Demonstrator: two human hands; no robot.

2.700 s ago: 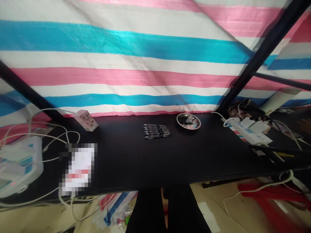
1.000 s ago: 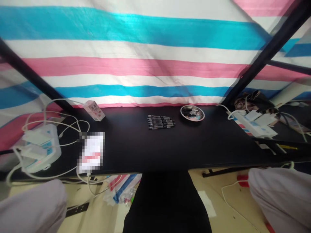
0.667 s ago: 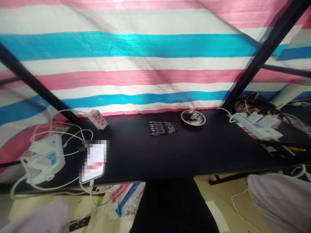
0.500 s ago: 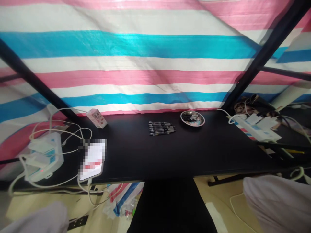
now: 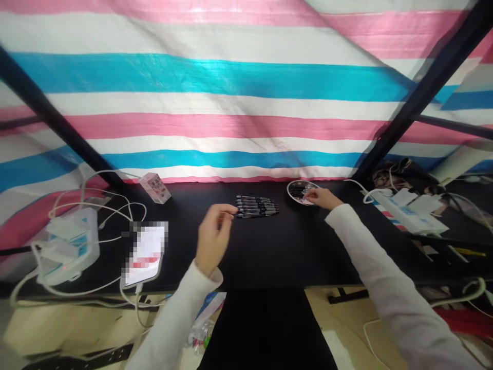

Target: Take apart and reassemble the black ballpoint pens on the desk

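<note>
Black table (image 5: 327, 246) runs across the head view beneath a pink, blue and white striped tarpaulin (image 5: 215, 103). Above its middle, the left hand (image 5: 213, 239) is half curled and empty, its forefinger just beside the left end of a tidy row of black pens (image 5: 257, 206) lying side by side on the far part of the table. To their right, the right hand (image 5: 322, 198) reaches out with fingers extended, their tips at the near edge of a round metal dish (image 5: 288, 190) holding more dark pens; whether it grips anything there cannot be told. Far left stands a small pink-printed box (image 5: 155, 188), near a white power strip (image 5: 69, 246) tangled with cables; another white power strip (image 5: 404, 216) sits right.
</note>
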